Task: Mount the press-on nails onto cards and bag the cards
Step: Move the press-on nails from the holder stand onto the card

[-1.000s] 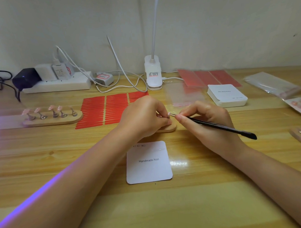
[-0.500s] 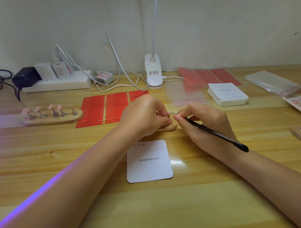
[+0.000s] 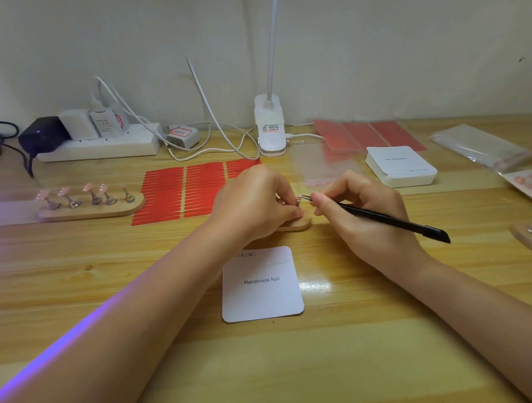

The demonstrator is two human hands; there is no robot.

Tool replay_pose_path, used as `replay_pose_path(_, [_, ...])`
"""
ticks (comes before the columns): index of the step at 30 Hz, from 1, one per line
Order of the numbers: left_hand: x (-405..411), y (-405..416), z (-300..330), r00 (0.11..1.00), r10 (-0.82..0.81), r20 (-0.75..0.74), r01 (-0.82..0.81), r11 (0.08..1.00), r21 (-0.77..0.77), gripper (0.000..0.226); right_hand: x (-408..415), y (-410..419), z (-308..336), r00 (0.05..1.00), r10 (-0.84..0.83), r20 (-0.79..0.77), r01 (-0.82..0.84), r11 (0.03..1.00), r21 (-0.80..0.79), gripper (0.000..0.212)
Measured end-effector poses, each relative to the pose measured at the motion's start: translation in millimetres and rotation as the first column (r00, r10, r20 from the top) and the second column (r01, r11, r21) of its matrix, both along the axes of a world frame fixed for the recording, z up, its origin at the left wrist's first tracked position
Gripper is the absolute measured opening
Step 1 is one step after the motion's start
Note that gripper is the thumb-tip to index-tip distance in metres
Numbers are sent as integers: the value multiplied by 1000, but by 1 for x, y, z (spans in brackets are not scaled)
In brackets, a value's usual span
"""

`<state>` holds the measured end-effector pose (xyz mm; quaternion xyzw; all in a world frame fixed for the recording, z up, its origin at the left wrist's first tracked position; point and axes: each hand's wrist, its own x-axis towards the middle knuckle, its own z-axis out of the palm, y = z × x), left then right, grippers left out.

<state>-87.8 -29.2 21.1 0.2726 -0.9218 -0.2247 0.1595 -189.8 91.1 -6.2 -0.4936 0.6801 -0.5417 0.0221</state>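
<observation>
A white card [image 3: 261, 284] printed "Handmade Nail" lies flat on the table in front of me. Just behind it, my left hand [image 3: 255, 201] curls over a small wooden nail stand [image 3: 297, 223] and pinches something at its top that the fingers hide. My right hand [image 3: 358, 207] grips black tweezers [image 3: 389, 219], whose metal tip [image 3: 304, 197] meets my left fingertips. A second wooden stand [image 3: 90, 207] at the left carries several pink press-on nails [image 3: 88, 188] on metal posts.
Red adhesive strip sheets [image 3: 183, 192] lie behind my left hand. A stack of white cards [image 3: 400, 166], pink sheets [image 3: 368, 134] and clear bags [image 3: 480, 147] sit at the right. A clip lamp [image 3: 269, 129], power strip [image 3: 100, 145] and cables line the wall.
The rear end of the tweezers has swung down and to the left in my right hand. The tip stays at my left fingertips. My left hand has barely moved.
</observation>
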Motion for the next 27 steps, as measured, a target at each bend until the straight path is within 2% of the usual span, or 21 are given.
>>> replay_pose_path(7, [-1,1,0,1000,5,13,-4,1000,-10,24,-4,-1,2,980,70,188,-68,998,-17,21])
replay_pose_path(12, [-1,1,0,1000,10,16,-10,1000,-10,28,-10,-4,5,902,139,408,-125,990,-60,19])
replay_pose_path(16, [-1,1,-1,1000,9,17,-8,1000,-17,28,-12,-5,5,847,168,505,-158,985,-62,19])
replay_pose_path(24, [0,-1,-1,1000,-9,6,9,1000,15,17,-15,2,5,896,167,411,-149,986,-75,20])
replay_pose_path(27, [0,-1,0,1000,-8,9,8,1000,11,19,-12,3,4,950,150,273,-143,989,-45,21])
